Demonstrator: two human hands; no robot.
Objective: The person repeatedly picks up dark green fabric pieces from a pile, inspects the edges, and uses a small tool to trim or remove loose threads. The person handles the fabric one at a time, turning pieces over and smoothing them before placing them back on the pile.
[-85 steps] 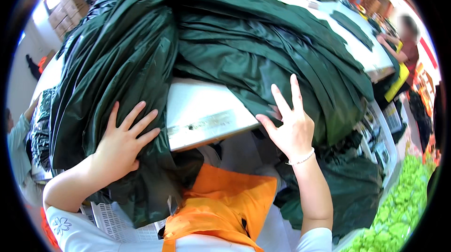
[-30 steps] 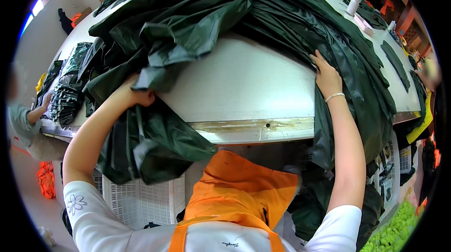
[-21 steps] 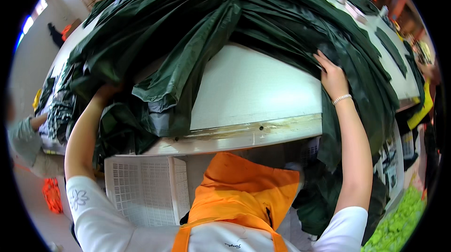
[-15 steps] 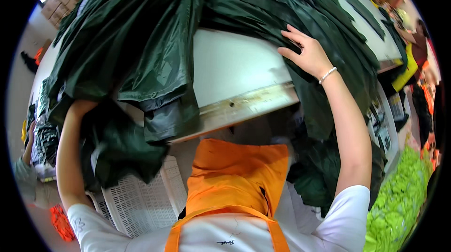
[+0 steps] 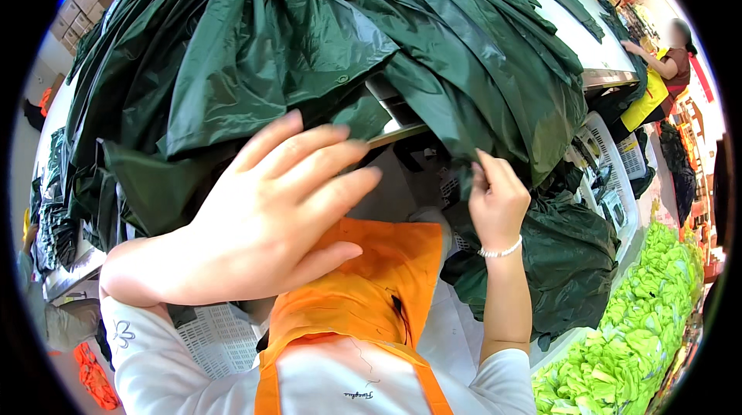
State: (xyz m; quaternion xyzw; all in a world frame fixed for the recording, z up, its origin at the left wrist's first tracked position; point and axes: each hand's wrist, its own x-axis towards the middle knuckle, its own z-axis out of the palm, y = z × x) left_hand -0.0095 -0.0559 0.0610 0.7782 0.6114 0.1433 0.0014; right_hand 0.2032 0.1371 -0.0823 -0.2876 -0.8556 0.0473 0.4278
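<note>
Shiny dark green waterproof garments lie in a deep, pleated pile over the table, their lower ends hanging past its near edge. Their exact kind cannot be told. My left hand is raised in front of the pile, fingers spread, palm downward, holding nothing. Farther right, my right hand pinches the hanging edge of one green garment between thumb and fingers. A small round snap or eyelet shows on the flap lying between the two hands. Much of the table top is covered by the cloth.
White perforated crates stand low at left and at the right. A heap of dark green cloth lies below the right side. Bright green bagged items fill the lower right. A co-worker stands at the far right.
My left hand has come out from under the cloth at the left and moved right. A flap now covers most of the bare table top. My right hand moved down and closed on a garment's edge.
</note>
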